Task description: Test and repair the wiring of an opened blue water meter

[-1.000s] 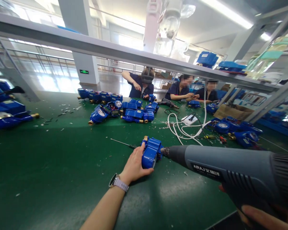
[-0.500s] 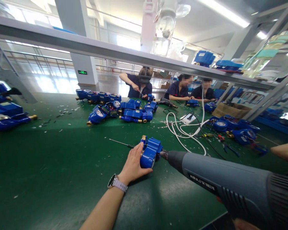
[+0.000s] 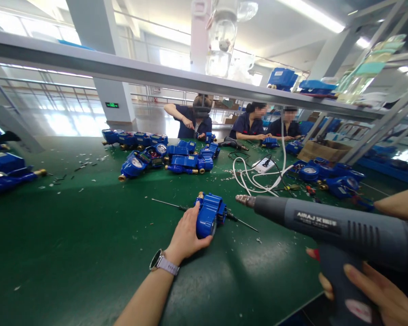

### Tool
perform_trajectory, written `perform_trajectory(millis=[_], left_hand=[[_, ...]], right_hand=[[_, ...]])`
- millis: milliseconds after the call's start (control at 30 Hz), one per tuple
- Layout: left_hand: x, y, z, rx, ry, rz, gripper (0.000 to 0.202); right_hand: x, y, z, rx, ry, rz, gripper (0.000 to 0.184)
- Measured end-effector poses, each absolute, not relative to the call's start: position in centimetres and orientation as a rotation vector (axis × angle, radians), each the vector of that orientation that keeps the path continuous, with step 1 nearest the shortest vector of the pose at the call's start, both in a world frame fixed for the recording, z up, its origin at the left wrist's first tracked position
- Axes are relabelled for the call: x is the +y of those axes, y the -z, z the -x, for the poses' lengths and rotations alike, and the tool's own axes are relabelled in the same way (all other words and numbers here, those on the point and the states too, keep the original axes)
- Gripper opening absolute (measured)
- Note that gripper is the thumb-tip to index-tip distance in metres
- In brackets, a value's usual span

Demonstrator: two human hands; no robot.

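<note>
– Location and hold?
– Blue meter (image 3: 209, 213) within left hand (image 3: 185, 235), loosely clasped between spread thumb and fingers; heat gun (image 3: 336, 222) in right hand (image 3: 377, 285), fingers wrapped round handle (image 3: 343, 267).
– Handling?
– Probably dense, rigid, slick. Grip casing sides.

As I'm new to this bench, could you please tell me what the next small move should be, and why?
I would probably have the right grip draw the heat gun a little farther from the blue meter: its nozzle, close to the meter's side a moment ago, now stands apart from it, while the left grip holds the meter on the bench.
</note>
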State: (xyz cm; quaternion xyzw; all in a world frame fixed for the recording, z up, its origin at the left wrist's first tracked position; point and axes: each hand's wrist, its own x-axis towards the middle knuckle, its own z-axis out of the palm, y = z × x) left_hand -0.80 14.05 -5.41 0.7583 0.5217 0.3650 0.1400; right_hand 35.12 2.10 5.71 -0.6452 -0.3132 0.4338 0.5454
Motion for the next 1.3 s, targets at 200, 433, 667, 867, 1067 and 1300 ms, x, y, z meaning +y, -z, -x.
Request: perform_trajectory(millis=[200, 433, 667, 867, 1067, 1300], left_hand=[[13.3, 4.5, 1.7, 1.559, -0.968, -2.153, 0.099], [10.7, 4.7, 3.7, 1.630, -0.911, -2.152, 0.099], [9.3, 5.0, 4.5, 1.663, -0.945, -2.150, 0.100], [9.3, 5.2, 4.4, 1.635, -0.946, -2.153, 0.099], [9.3, 5.5, 4.4, 1.624, -0.962, -2.176, 0.100], [9.4, 4.8, 4.1, 1.597, -0.952, -2.212, 0.095]], right_hand=[[6.5, -5.6, -34.0, -0.309, -1.170, 1.326, 0.024], [11.4, -0.9, -33.8, -0.379, -1.350, 1.274, 0.029], [16.2, 0.9, -34.6, -0.749, -1.223, 1.659, 0.017], [16.2, -0.5, -32.6, -1.306, -0.692, 1.777, 0.048], [15.2, 1.4, -20.9, -1.989, -0.772, 1.173, 0.082], [16.5, 4.2, -17.8, -2.079, -0.672, 0.986, 0.066]])
